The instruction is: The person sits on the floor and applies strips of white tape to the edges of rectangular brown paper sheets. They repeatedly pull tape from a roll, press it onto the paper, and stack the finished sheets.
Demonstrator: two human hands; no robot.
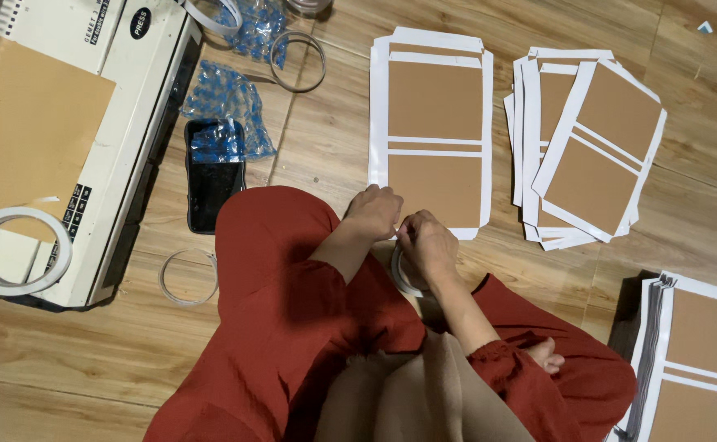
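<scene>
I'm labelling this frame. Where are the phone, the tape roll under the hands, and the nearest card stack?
phone [214, 184]: head view, dark screen.
tape roll [399, 274]: head view, left rim.
card stack [434, 123]: head view, upper brown panel.

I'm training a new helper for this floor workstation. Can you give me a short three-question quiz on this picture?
1. True or false: both hands meet at the near edge of the middle card stack.
2. What lies on the phone? A) plastic bag B) scissors
3. The tape roll at far left rests on a ____.

Key: 1 true: left hand and right hand meet there. 2 A, the plastic bag. 3 binding machine.
</scene>
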